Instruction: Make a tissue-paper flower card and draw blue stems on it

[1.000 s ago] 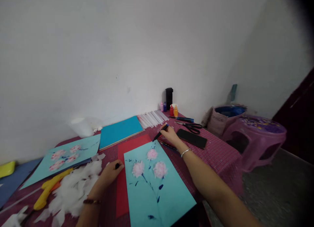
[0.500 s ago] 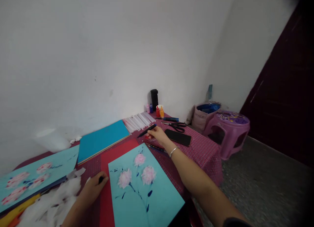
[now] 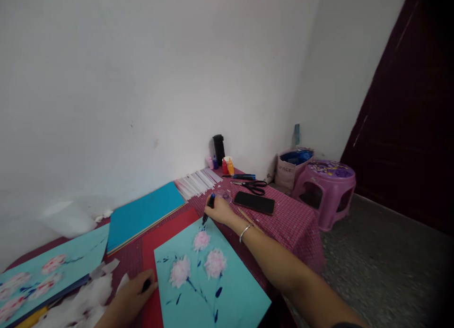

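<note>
My right hand [image 3: 219, 211] is closed round a black marker [image 3: 212, 200] with a blue end. The marker's tip points down at the top edge of a light-blue sheet [image 3: 244, 290], by small dark marks. On that sheet are three fluffy pink flowers [image 3: 215, 263] with dark-blue stems and leaves. My left hand [image 3: 136, 290] is closed on a small black cap [image 3: 146, 285], partly hidden by the fingers. It rests on a red sheet [image 3: 151, 247], close to the left edge of the flower sheet.
Blue sheets [image 3: 145, 214] and white paper strips [image 3: 198, 184] lie behind. Scissors [image 3: 253, 186], a phone [image 3: 254, 202] and paint bottles [image 3: 230, 167] are at the right. A second flower painting [image 3: 71, 252] and white scraps [image 3: 85, 295] lie left. A pink stool [image 3: 324, 191] stands beyond the table.
My right hand has brought the marker from above the table behind the sheet down to its top edge, turning it more upright. My left hand stays about where it was.
</note>
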`<control>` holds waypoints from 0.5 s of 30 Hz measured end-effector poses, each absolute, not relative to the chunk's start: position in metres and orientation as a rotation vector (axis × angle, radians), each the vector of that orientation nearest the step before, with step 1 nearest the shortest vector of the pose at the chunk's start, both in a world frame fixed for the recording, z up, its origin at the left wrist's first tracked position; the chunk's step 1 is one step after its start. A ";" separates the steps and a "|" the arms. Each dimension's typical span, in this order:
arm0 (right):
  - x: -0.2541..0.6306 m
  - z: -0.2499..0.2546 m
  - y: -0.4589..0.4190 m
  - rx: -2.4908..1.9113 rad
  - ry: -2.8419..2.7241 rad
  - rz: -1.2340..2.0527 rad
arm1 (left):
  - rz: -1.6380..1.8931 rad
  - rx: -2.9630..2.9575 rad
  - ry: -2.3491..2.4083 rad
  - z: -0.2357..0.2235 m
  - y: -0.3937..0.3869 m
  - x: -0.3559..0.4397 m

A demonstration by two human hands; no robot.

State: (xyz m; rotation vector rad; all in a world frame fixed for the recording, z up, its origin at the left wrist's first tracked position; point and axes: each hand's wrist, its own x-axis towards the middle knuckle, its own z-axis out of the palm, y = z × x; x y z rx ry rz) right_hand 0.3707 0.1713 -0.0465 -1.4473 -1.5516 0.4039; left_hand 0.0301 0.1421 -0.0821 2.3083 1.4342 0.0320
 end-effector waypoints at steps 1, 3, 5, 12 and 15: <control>0.370 -0.047 0.171 -1.460 -1.561 0.398 | 0.030 2.311 1.431 -0.082 0.142 0.030; 0.369 -0.048 0.172 -1.482 -1.577 0.387 | 0.037 2.320 1.422 -0.081 0.140 0.032; 0.369 -0.050 0.172 -1.500 -1.590 0.378 | 0.030 2.324 1.431 -0.079 0.138 0.033; 0.367 -0.052 0.173 -1.565 -1.615 0.383 | -0.008 2.327 1.470 -0.070 0.131 0.041; 0.367 -0.051 0.173 -1.587 -1.610 0.397 | -0.047 2.320 1.483 -0.068 0.129 0.045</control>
